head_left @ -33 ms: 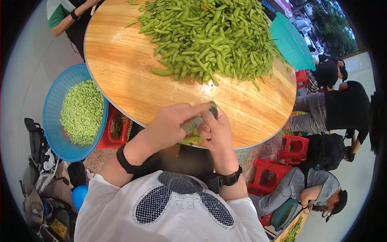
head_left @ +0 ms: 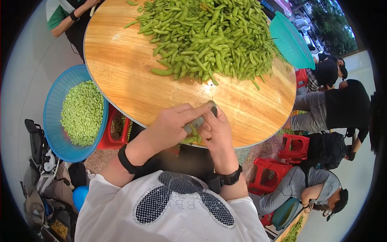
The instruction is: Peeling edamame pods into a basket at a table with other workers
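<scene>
Both my hands meet over the near edge of a round wooden table (head_left: pixel 121 76). My left hand (head_left: pixel 167 124) is closed, with a few green soybean pods (head_left: pixel 192 138) showing beneath its fingers. Grey covers wrap some of the digits where the hands touch. Curled against the left fingertips, my right hand (head_left: pixel 217 130) is closed too; what lies inside its grip is hidden. A large heap of soybean pods (head_left: pixel 209 44) spreads across the far part of the table. Left of the table, a blue basket (head_left: pixel 52 121) contains shelled green beans (head_left: pixel 82 113).
A teal basket (head_left: pixel 291 42) leans at the table's far right. Red stools (head_left: pixel 268 175) stand at the right, near a seated person (head_left: pixel 318 193) and another person in black (head_left: pixel 348 107). A person's arm (head_left: pixel 66 24) shows at far left. A parked scooter (head_left: pixel 46 169) is at lower left.
The fingers have shifted very slightly, and the pods beneath my left hand show at a slightly different angle. Otherwise the scene looks the same.
</scene>
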Demonstrator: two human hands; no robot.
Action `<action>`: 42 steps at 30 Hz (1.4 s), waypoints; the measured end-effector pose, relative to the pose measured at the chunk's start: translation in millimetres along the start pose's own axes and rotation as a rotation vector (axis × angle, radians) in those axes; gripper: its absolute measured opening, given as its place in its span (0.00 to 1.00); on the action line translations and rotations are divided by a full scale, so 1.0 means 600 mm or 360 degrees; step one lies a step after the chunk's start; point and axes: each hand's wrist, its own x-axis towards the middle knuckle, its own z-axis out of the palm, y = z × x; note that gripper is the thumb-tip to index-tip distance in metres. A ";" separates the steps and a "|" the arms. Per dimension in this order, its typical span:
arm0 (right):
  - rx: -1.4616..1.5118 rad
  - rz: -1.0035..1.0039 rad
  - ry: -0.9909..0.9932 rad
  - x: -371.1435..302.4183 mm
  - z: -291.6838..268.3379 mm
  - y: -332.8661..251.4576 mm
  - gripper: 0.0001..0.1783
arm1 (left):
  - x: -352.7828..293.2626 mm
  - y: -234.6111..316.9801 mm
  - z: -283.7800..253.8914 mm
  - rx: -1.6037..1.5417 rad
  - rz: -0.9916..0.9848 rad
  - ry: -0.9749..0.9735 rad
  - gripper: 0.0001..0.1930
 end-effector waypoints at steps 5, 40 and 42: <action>0.0842 0.0582 0.0001 0.009 -0.027 -0.005 0.11 | 0.005 0.000 0.009 0.0404 0.0370 -0.0056 0.26; -0.1211 -0.0816 0.0314 0.012 0.028 -0.024 0.07 | 0.005 -0.020 0.001 -0.1408 -0.0939 -0.0071 0.07; -0.1257 -0.0844 0.0286 0.011 0.029 -0.028 0.06 | 0.004 -0.026 0.003 -0.1433 -0.0920 -0.0022 0.09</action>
